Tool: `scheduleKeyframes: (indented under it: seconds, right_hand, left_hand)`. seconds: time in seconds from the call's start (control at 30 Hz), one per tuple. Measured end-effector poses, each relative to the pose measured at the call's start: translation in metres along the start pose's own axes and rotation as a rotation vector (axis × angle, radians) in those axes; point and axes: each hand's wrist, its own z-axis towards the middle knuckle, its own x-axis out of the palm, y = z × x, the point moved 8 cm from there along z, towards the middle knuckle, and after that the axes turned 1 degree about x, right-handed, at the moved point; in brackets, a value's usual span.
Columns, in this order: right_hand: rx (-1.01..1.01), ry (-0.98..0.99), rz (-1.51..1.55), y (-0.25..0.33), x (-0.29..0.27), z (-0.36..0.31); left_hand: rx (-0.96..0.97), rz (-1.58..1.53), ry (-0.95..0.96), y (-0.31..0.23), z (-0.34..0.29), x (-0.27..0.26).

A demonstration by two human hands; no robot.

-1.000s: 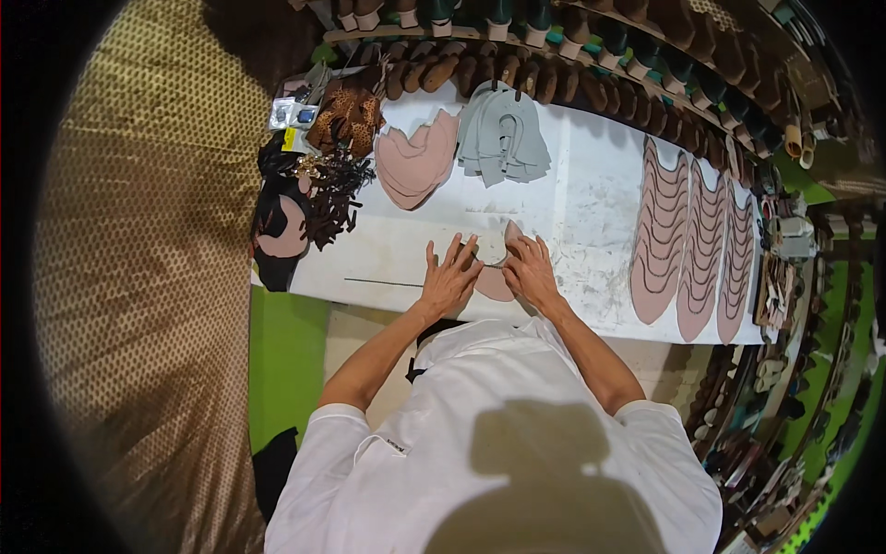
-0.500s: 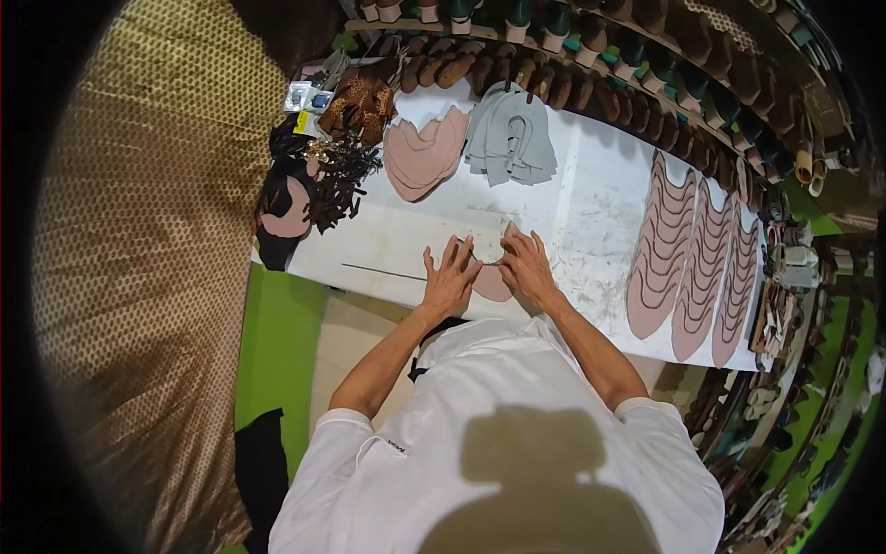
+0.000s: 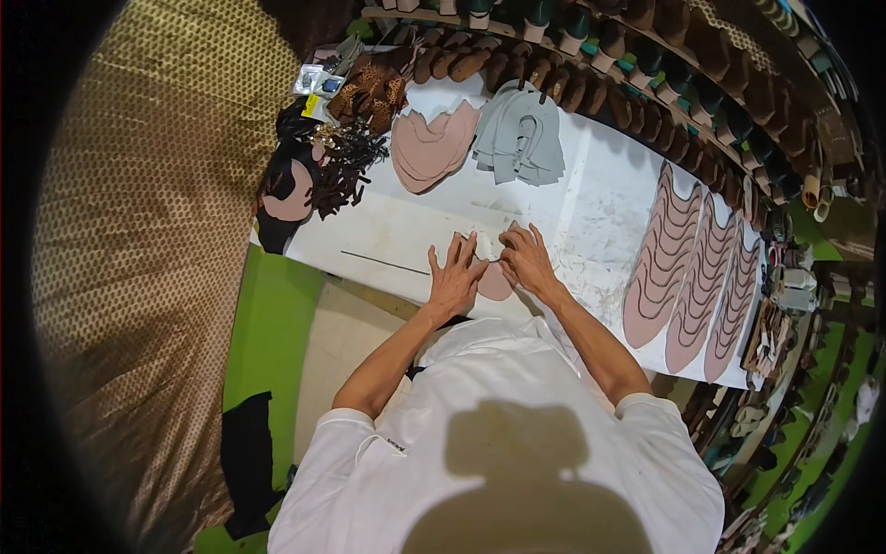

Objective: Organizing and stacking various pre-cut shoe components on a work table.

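Two hands: left hand (image 3: 455, 284) and right hand (image 3: 532, 265) touch the pink piece (image 3: 495, 284) from either side
Fingers: bent; pinching or merely pressing, cannot tell
Pink piece: on the worktop (image 3: 397, 235), near its front edge
Grey stack (image 3: 506, 138): beyond

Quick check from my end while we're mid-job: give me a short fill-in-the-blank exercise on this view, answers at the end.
1. The piece that the left hand and right hand touch is coloured ____.
2. The overlapping pieces at the table's right end lie in ____ rows.
3. In the picture, the grey stack lies to the ____ of the neighbouring pink pile.
4. The person's shirt is ____.

Missing words: pink; three; right; white.
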Motion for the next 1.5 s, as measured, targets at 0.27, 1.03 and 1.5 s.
scheduleKeyframes:
  seconds: [0.27,1.03,1.5]
  right_hand:
    - [-0.02,0.063,-0.019,-0.005,0.004,0.004]
    - [0.121,-0.019,0.149,-0.023,-0.017,-0.008]
    - [0.085,0.028,0.082,-0.028,-0.008,0.005]
  left_hand:
    - [-0.057,-0.088,-0.02,-0.008,0.003,0.005]
    - [-0.044,-0.077,-0.049,-0.012,0.003,0.006]
    - [-0.077,-0.18,-0.075,-0.014,0.009,0.0]
